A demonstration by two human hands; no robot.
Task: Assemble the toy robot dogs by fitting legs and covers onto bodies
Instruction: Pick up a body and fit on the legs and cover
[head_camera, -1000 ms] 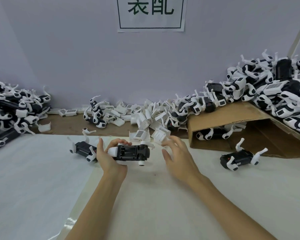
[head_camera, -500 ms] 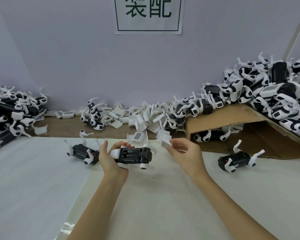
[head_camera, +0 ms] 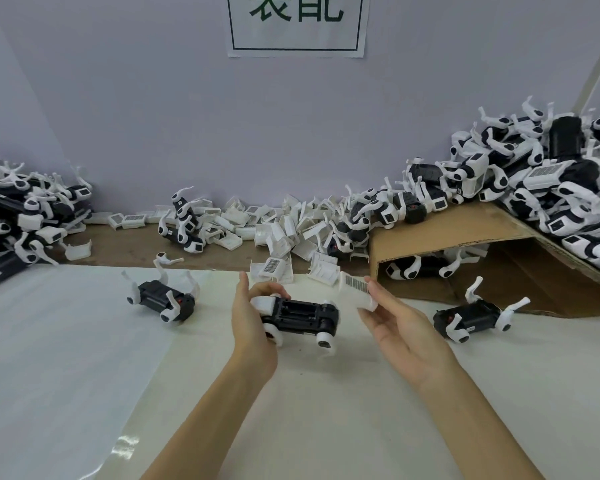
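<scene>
With the left hand gripping the black plastic dog body belly-up just above the tabletop, the right hand pinches the white ribbed cover beside it; align squarely over the open recess before pressing.

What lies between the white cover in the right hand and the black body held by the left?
Nothing: in the head view, only bare tabletop shows through the short gap between the cover and the body.

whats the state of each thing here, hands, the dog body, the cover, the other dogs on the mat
left hand: grips dog body
dog body: belly up, compartment uncovered
right hand: pinches white cover
white cover: apart from body
left dog: legs up
right dog: legs up
</scene>
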